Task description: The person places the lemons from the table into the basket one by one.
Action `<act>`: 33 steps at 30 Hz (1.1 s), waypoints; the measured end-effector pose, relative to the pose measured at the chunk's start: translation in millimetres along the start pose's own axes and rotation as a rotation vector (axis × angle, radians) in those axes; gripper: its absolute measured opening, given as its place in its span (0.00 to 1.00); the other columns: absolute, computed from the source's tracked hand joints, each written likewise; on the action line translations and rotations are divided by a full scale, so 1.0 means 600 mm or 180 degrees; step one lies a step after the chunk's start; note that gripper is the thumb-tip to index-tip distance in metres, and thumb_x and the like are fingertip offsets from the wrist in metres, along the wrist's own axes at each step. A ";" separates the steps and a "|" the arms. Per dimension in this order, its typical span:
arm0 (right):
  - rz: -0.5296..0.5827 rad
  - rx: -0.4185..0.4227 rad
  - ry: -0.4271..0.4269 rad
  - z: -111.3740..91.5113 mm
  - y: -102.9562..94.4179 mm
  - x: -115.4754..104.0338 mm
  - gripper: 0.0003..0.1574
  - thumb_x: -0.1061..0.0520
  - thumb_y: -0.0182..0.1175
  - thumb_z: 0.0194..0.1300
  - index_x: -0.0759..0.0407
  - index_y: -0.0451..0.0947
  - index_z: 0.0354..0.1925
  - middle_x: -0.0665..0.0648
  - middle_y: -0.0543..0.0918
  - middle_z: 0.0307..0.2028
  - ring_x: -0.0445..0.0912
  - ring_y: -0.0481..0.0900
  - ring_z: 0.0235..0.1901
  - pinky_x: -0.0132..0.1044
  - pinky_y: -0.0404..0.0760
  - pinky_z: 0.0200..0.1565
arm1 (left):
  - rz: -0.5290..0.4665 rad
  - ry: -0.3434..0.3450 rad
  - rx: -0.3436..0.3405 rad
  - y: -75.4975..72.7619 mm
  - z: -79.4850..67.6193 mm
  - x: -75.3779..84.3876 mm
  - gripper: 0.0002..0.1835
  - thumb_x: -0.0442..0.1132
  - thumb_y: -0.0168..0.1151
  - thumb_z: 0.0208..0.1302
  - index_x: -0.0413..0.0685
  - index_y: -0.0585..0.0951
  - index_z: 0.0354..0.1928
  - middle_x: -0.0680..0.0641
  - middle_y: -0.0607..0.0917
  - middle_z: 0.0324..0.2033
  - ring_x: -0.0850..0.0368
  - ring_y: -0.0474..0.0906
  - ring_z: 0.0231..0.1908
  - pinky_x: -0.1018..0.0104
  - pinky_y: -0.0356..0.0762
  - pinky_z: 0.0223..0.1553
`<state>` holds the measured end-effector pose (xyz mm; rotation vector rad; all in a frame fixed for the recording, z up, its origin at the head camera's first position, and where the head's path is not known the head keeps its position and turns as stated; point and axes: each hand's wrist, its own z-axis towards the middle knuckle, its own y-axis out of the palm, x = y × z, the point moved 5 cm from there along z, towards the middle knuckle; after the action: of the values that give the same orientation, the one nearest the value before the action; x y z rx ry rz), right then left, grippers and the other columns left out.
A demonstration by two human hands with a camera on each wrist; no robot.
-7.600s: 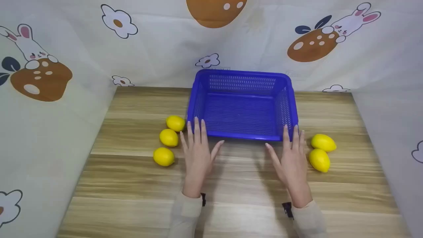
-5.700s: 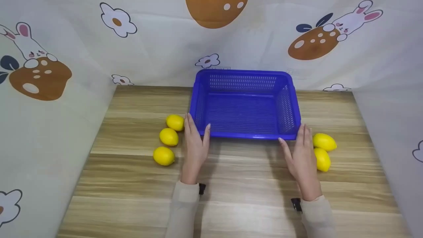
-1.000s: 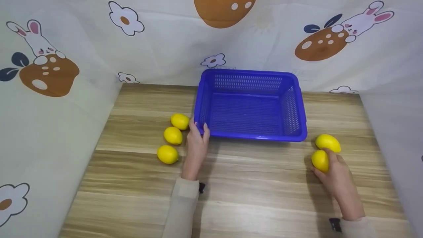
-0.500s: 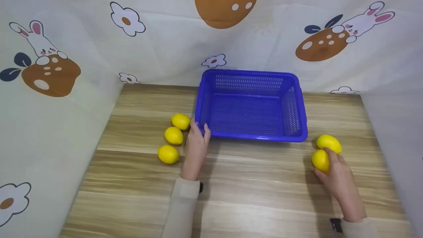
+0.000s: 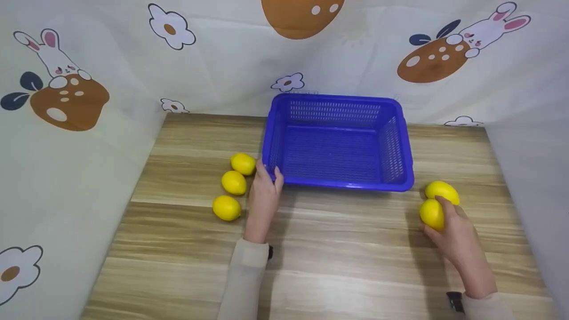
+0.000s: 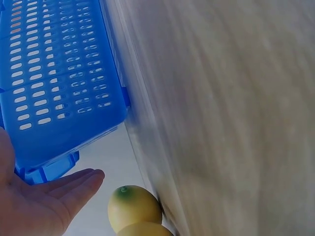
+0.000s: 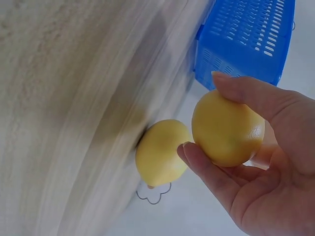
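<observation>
My right hand grips a yellow lemon between thumb and fingers. In the right wrist view this held lemon is off the tabletop, close to a second lemon that rests there. The blue plastic basket has nothing in it. At its front left corner my left hand holds the rim, thumb on the inner side and fingers along the outside. The left wrist view has the fingers of that hand beside the basket's slotted wall.
Left of the basket, three lemons lie in a slanting row: a far one near my left fingers, a middle one and a near one. A printed cloth walls off the wooden table behind and at both sides.
Over the last second my right hand has raised the nearer right-hand lemon slightly. Earlier, both hands were at the basket; the left stays on its corner while the right went to the lemons.
</observation>
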<state>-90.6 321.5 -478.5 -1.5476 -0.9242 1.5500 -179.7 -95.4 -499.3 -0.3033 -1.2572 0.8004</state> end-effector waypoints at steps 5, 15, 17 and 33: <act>-0.0010 -0.0027 -0.0026 0.005 -0.009 -0.005 0.51 0.66 0.75 0.59 0.80 0.60 0.72 0.91 0.71 0.56 0.83 0.75 0.52 0.78 0.74 0.53 | 0.0153 0.0074 0.0089 -0.004 -0.002 0.005 0.27 0.41 0.55 0.79 0.24 0.67 0.67 0.25 0.85 0.49 0.33 0.88 0.42 0.45 0.89 0.37; 0.0028 0.0021 -0.0127 0.009 -0.034 -0.025 0.50 0.65 0.77 0.58 0.79 0.63 0.71 0.90 0.72 0.57 0.81 0.77 0.49 0.79 0.75 0.51 | 0.0339 0.0175 0.0114 -0.008 -0.002 0.009 0.28 0.42 0.56 0.79 0.22 0.69 0.66 0.25 0.86 0.48 0.35 0.89 0.40 0.48 0.89 0.34; 0.0018 -0.0011 -0.0137 0.012 -0.038 -0.029 0.50 0.66 0.76 0.58 0.79 0.62 0.71 0.90 0.72 0.57 0.81 0.77 0.49 0.79 0.75 0.51 | 0.0349 0.0202 0.0127 -0.008 -0.002 0.010 0.27 0.42 0.56 0.79 0.22 0.69 0.65 0.26 0.86 0.47 0.35 0.89 0.39 0.48 0.89 0.34; 0.0036 0.0019 -0.0381 0.037 -0.079 -0.070 0.49 0.64 0.77 0.58 0.75 0.64 0.71 0.85 0.78 0.52 0.74 0.81 0.42 0.74 0.81 0.44 | 0.0512 0.0242 0.0269 -0.010 -0.003 0.019 0.25 0.40 0.56 0.79 0.22 0.71 0.63 0.29 0.86 0.43 0.36 0.88 0.38 0.48 0.88 0.34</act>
<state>-112.5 306.1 -416.9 -1.4710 -0.9773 1.6666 -174.6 -91.4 -488.2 -0.3665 -1.1347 0.9685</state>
